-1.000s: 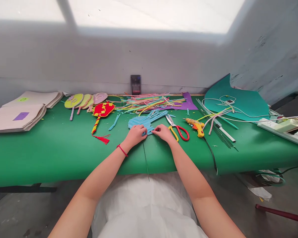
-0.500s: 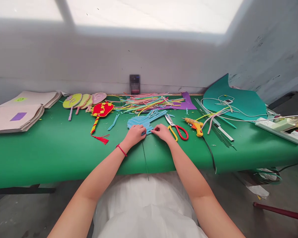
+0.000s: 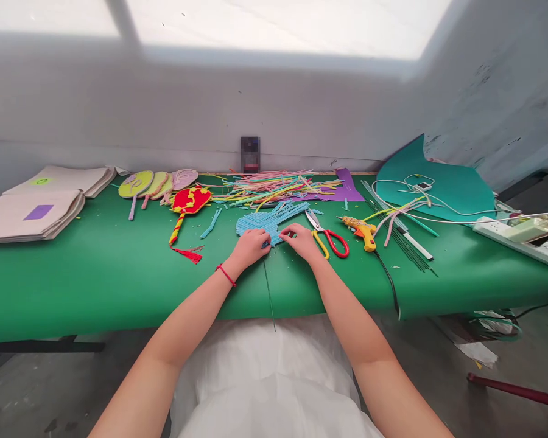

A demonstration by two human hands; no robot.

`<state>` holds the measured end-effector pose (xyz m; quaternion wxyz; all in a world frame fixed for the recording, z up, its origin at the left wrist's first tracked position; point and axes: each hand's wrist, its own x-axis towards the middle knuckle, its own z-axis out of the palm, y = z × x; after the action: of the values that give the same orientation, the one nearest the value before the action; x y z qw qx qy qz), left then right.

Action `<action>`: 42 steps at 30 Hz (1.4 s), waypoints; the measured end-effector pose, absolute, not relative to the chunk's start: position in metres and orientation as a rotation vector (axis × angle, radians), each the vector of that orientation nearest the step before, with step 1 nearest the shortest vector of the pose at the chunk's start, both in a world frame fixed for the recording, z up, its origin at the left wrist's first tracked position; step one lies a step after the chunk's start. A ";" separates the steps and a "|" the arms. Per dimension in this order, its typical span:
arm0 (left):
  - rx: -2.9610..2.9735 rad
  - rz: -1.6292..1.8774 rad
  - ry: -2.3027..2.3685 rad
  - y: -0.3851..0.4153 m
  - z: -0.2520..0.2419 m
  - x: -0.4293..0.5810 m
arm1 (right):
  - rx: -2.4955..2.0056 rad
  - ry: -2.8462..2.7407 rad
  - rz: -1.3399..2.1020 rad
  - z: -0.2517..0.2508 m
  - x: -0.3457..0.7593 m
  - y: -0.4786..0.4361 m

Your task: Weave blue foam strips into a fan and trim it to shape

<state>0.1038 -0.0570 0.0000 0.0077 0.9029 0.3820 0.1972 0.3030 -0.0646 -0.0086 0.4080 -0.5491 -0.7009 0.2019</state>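
A flat piece of light-blue pipe cleaners (image 3: 248,221) laid side by side rests on the table in front of me, with loose ends fanning out to the upper right. My left hand (image 3: 252,246) lies over its near left part, fingers curled and pressed on it. At its near right edge is my right hand (image 3: 300,241), thumb and fingertips pinched together at the blue ends; the exact piece between them is too small to make out. A thin dark green wire (image 3: 268,286) runs from under my left hand over the table's front edge.
Red-and-yellow-handled scissors (image 3: 332,242) and a yellow glue gun (image 3: 364,233) lie to the right. Behind is a pile of coloured pipe cleaners (image 3: 274,186). On the left are a red fan (image 3: 189,201), paler fans (image 3: 136,184) and booklets (image 3: 22,213). A power strip (image 3: 514,240) stands far right.
My right fingertips have lifted slightly at the edge of the blue piece. The left hand stays in place on it. The whole view has shifted a little.
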 end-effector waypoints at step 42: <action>2.786 0.575 1.038 -0.052 0.003 0.094 | -1.381 -1.911 0.602 -0.021 0.302 -0.061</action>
<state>0.0945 -0.0515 0.0034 0.0568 0.9185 0.3423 0.1895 0.3022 -0.0605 -0.0214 0.3467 -0.5325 -0.7365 0.2320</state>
